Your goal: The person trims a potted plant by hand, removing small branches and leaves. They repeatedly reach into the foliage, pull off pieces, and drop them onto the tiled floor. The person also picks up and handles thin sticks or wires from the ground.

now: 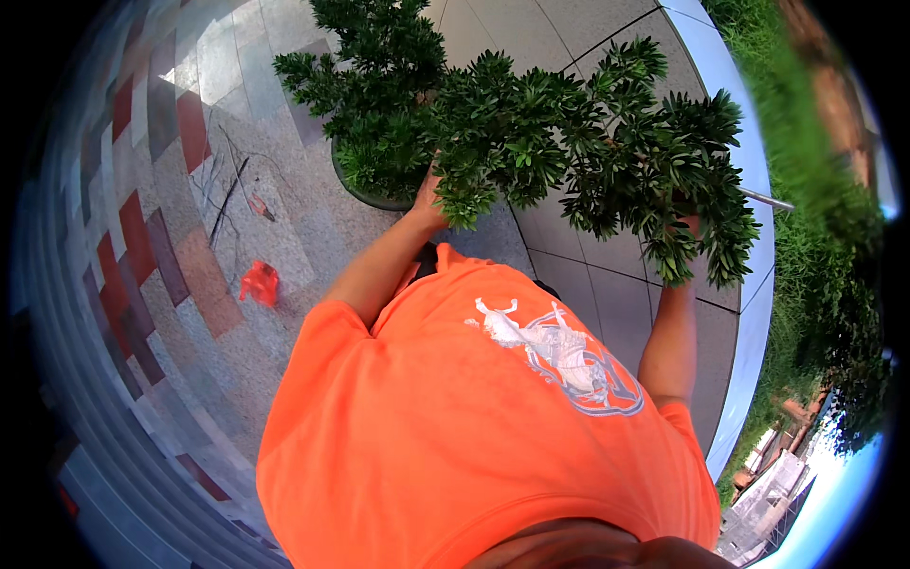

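Note:
A potted bonsai-like tree with dense, narrow green leaves spreads in front of me, its long branch reaching to the right. Its dark round pot shows only at the lower left rim. My left hand reaches up beside the pot into the leaves, and the foliage hides its fingers. On the right, my right hand is mostly covered by the leaves at the branch's end; its fingers and anything in them do not show. A thin silvery rod pokes out of the foliage beyond that hand.
On the paving at left lie thin dark wires or twigs, a small tool with reddish handles and a crumpled red plastic bag. Steps descend at the lower left. A pale curved kerb borders grass at right.

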Available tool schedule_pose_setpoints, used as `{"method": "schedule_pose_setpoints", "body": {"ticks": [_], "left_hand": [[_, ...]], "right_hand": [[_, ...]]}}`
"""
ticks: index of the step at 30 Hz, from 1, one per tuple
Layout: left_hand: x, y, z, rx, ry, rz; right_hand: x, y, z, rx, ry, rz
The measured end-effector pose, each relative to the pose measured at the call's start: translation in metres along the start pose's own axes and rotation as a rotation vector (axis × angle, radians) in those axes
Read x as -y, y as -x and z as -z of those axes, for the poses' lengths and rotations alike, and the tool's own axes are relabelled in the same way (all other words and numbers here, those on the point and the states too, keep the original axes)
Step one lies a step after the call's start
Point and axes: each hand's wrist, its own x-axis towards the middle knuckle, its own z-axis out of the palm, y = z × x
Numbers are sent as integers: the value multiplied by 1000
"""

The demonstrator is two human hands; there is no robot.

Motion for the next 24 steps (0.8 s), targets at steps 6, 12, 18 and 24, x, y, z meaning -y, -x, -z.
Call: {"method": "schedule_pose_setpoints", "body": {"ticks": [6,12,18,24], "left_hand": [[6,-23,-19,-163,-407,124],[7,-26,3,-380,-408,240],[54,-37,1,-400,-103,110],[65,-53,-1,-376,173,71]], "right_hand": [[5,0,1,-2,0,-5],[4,6,1,-16,2,-22],[5,9,-2,-13,1,-33],[6,12,-3,-30,2,-46]]}}
